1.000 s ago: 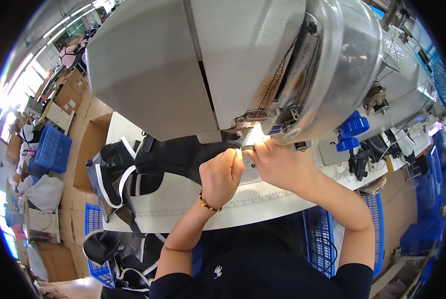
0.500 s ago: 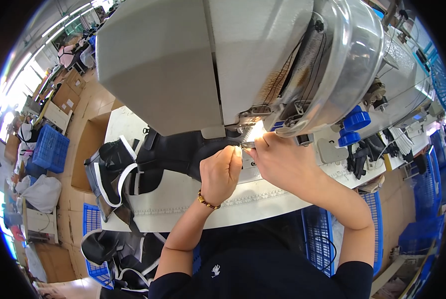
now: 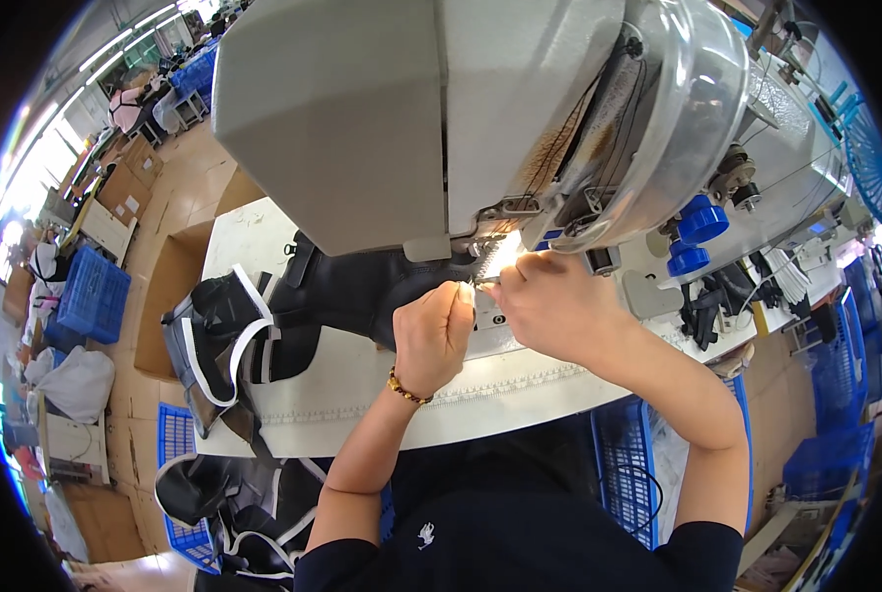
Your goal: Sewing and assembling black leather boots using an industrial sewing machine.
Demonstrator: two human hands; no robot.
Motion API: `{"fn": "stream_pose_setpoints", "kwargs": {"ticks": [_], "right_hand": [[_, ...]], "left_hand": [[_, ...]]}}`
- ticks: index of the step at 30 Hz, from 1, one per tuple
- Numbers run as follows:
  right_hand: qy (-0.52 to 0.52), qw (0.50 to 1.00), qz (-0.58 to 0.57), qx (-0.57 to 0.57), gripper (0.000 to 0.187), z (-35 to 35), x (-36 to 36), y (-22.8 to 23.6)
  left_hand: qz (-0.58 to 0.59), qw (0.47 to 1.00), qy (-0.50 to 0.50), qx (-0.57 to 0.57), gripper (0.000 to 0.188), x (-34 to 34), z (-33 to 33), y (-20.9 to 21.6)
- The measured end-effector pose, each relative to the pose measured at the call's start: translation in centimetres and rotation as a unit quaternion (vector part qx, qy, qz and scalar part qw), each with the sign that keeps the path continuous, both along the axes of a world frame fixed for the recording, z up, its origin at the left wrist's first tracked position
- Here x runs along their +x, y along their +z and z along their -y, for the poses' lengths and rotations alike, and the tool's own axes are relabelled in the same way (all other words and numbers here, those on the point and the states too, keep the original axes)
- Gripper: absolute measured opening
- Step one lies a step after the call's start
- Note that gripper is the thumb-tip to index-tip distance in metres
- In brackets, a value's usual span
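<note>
The sewing machine (image 3: 332, 128), cut off above the fingers (image 3: 448, 308), partly hides the black piece (image 3: 347, 296) left of them; anything between their tips is too small to tell.

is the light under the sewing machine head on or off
On: a bright white glow shows under the sewing machine head, beside the right hand. The bulb itself cannot be made out.

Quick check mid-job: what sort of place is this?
Probably a sewing workshop: a large sewing machine over a black piece, white-edged black pieces lying to the left, and blue plastic crates near the table.
</note>
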State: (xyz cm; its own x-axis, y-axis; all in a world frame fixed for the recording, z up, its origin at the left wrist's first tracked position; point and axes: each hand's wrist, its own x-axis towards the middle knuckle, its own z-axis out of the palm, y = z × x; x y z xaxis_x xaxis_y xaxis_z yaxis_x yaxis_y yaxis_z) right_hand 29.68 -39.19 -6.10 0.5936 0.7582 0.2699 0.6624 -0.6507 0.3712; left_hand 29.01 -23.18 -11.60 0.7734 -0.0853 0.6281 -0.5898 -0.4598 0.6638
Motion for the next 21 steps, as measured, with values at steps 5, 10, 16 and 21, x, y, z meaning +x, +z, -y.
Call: {"fn": "stream_pose_setpoints", "kwargs": {"ticks": [5,10,16,21], "right_hand": [[-0.044,0.994,0.05,0.085,0.005,-0.1,-1.9,2.0],[-0.03,0.994,0.07,0.073,0.003,-0.2,-1.2,1.4],[-0.041,0.997,0.004,0.065,0.006,-0.9,-0.5,0.6],[-0.042,0.994,0.005,0.1,0.024,-1.1,-0.3,0.7]], "left_hand": [[-0.034,0.999,-0.016,-0.038,0.024,-0.2,0.0,0.1],[-0.013,1.0,-0.008,-0.022,0.023,0.0,-0.1,-0.2],[0.025,1.0,0.014,0.013,0.022,0.0,-0.1,-0.3],[0.042,0.999,0.012,-0.002,0.021,0.2,-0.1,-0.8]]}}
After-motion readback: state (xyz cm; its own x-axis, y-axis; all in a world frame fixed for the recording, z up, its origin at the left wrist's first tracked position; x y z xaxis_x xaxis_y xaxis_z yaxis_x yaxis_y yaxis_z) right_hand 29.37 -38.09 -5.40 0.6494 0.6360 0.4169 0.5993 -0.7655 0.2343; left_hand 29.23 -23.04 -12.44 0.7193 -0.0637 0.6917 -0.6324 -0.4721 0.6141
